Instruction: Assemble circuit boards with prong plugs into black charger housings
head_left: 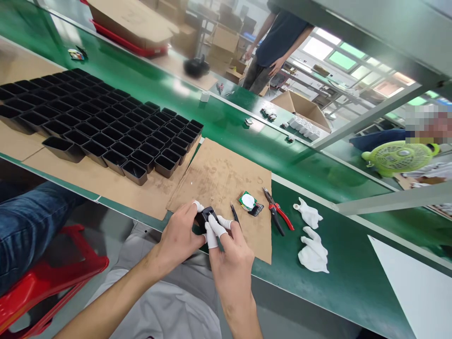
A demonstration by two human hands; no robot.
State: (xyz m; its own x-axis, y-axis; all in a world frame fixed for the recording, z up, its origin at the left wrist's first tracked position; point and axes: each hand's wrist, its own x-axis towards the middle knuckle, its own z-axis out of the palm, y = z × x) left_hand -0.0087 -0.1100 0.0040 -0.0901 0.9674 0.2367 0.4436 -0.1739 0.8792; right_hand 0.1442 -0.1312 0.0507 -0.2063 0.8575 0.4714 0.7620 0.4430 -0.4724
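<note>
My left hand (180, 235) and my right hand (231, 256) meet at the near edge of a cardboard sheet (219, 183) and both grip a small black plastic housing (205, 217). White finger cots cover several fingertips. The fingers of both hands are curled round the housing, which is mostly hidden. Just to the right lie black tweezers (234, 214), a small green circuit board with a white disc (248, 201), and red-handled cutters (277, 212).
Rows of empty black housings (95, 122) stand on cardboard at the left. Two white gloves (310, 235) lie on the green belt (346, 278). A green fan (399, 157), cardboard boxes and a standing person (271, 47) are beyond. A red stool (52, 282) stands lower left.
</note>
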